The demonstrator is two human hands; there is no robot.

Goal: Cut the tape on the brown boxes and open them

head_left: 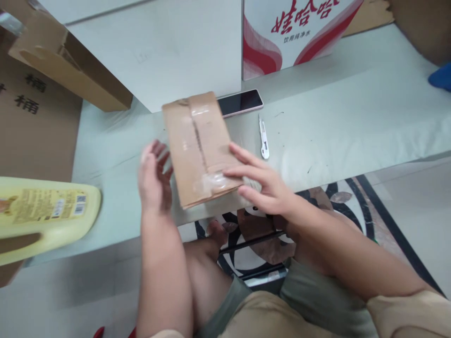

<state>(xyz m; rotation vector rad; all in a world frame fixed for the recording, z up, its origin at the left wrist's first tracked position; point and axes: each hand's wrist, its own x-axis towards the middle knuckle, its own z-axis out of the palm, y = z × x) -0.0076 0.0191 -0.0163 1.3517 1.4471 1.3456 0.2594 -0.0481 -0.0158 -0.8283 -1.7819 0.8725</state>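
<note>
In front of me a brown cardboard box (204, 145), its seam closed with clear tape, sits at the near edge of the pale green surface. My right hand (262, 180) rests on its near right corner with the fingers spread. Beside the box's left edge is my left hand (155, 173), fingers apart and loosely curved, holding nothing; whether it touches the cardboard I cannot tell. A white utility knife (263, 138) lies to the right of the box. Partly hidden behind the box is a phone (243, 102) with a dark screen.
A yellow jug (52, 211) stands at the left edge, near a large carton (38, 122). Along the back are a white box (169, 47) and a red-and-white carton (292, 37). Something blue (440, 77) shows at the far right.
</note>
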